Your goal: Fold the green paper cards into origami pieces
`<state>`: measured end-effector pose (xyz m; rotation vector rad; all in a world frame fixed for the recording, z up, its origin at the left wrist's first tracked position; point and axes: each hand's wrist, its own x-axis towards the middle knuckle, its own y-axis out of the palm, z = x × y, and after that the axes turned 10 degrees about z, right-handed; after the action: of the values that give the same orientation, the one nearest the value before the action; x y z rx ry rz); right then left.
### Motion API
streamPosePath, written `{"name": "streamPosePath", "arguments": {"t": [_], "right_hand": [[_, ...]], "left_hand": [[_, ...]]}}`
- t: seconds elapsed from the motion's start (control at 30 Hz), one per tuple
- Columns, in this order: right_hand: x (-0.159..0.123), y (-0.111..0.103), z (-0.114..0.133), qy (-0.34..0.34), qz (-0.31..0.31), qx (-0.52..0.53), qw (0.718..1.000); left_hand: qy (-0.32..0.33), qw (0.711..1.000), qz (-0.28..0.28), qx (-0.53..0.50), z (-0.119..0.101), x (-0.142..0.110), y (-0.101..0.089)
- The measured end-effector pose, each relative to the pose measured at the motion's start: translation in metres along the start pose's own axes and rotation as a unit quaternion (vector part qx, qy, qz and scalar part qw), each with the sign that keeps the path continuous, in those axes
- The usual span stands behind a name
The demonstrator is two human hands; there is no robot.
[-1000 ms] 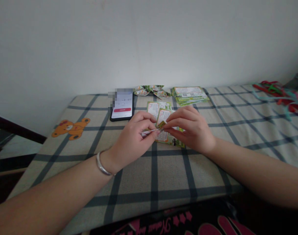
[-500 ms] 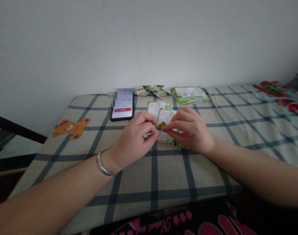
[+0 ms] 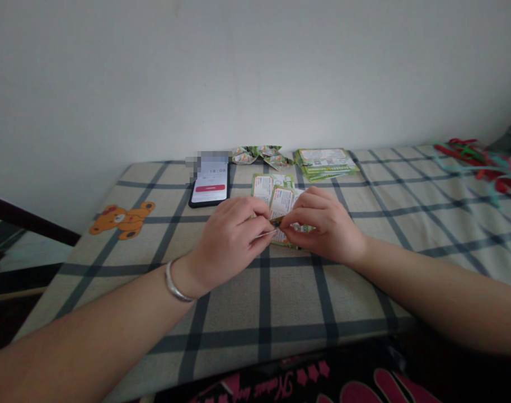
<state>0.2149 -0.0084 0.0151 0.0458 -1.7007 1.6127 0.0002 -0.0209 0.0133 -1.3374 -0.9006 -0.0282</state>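
Observation:
My left hand (image 3: pixel 235 232) pinches a small folded piece of printed paper (image 3: pixel 275 223), most of it hidden behind the fingers. From the other side, my right hand (image 3: pixel 324 224) closes thumb and fingertips on the same folded paper. Just behind and below the hands, green-and-white printed paper cards (image 3: pixel 284 198) lie overlapping on the tablecloth. A silver bangle circles my left wrist.
A phone (image 3: pixel 210 184) with a lit screen lies left of the cards. By the wall are folded printed papers (image 3: pixel 259 155) and a stack of green cards (image 3: pixel 326 161). Red and green strips (image 3: pixel 473 159) lie at far right on the checked tablecloth (image 3: pixel 234 313).
My left fingers have curled further over the folded paper, and my right fingertips have bunched closer to it. Less of the paper shows between my hands. The other things stay put.

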Motion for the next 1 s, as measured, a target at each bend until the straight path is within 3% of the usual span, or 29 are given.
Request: {"name": "streamPosePath", "arguments": {"t": [0.73,1.0], "right_hand": [[0.0001,0.0000,0.0029,-0.024,0.021,-0.099,0.995],[-0.0005,0.0010,0.0003,-0.007,0.001,-0.059,0.998]], "left_hand": [[-0.036,0.999,0.007,-0.039,-0.0023,0.0002,0.0017],[-0.040,0.998,0.002,-0.049,-0.0018,0.0008,-0.0003]]}}
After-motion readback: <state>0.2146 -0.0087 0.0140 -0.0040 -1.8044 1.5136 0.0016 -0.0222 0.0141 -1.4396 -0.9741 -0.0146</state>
